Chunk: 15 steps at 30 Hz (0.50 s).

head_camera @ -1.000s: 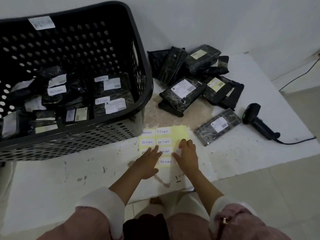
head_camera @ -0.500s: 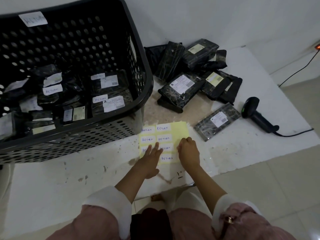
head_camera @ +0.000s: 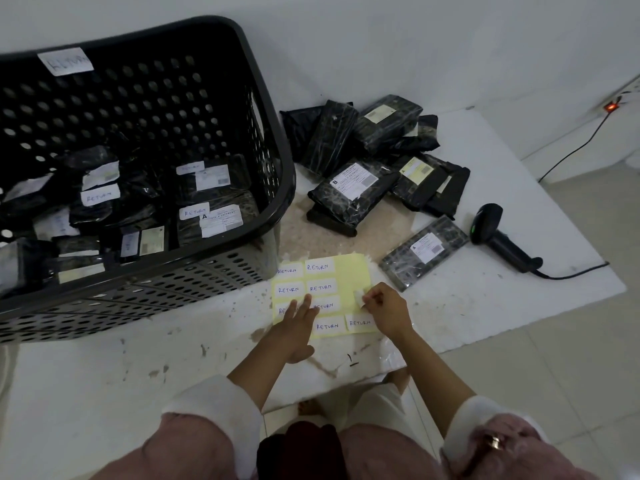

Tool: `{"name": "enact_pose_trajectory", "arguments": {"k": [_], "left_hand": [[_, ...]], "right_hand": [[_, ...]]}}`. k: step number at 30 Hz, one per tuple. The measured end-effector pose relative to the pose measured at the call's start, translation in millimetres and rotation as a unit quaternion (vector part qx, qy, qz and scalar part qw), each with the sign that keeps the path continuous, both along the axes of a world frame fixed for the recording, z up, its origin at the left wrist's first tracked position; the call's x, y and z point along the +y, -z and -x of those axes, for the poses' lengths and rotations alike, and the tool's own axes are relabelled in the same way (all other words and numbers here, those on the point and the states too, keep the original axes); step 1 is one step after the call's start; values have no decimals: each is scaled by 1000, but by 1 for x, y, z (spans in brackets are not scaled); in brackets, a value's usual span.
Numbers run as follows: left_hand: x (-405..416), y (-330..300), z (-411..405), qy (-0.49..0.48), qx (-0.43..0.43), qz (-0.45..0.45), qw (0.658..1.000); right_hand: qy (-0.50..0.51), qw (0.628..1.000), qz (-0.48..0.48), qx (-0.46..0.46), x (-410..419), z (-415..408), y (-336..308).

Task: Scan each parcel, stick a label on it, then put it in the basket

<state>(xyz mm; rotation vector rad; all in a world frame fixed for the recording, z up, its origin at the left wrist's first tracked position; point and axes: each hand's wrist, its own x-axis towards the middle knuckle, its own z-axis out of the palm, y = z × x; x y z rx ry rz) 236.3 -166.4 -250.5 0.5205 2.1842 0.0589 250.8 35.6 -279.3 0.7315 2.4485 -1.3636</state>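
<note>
A yellow sheet of white RETURN labels point(head_camera: 351, 271) lies on the white slab in front of me. My left hand point(head_camera: 294, 327) presses flat on the sheet's lower left, fingers spread. My right hand point(head_camera: 386, 308) pinches a white label point(head_camera: 358, 297) that is curled up off the sheet. A single black parcel with a white address label point(head_camera: 424, 252) lies just right of the sheet. A pile of black parcels point(head_camera: 370, 161) sits behind it by the wall. The black perforated basket point(head_camera: 273, 140) at left holds several labelled parcels.
A black handheld scanner point(head_camera: 498, 233) lies on the slab at right, its cable running off toward the wall. The slab's edge drops to tiled floor on the right and near side. My knees and a foot show at the bottom.
My right hand has peeled a label up from the sheet's right column and moved slightly right, uncovering the bottom right label. My left hand stays pressed on the sheet.
</note>
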Motion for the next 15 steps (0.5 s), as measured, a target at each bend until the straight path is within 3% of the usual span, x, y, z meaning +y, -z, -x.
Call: {"name": "enact_pose_trajectory", "arguments": {"k": [9,15], "left_hand": [[2,0,1,-7,-2,2,1000],[2,0,0,-5,4,7,1000]], "right_hand": [[64,996,62,-5,8,-2,6],[141,975,167,-27,16,0,8]]}}
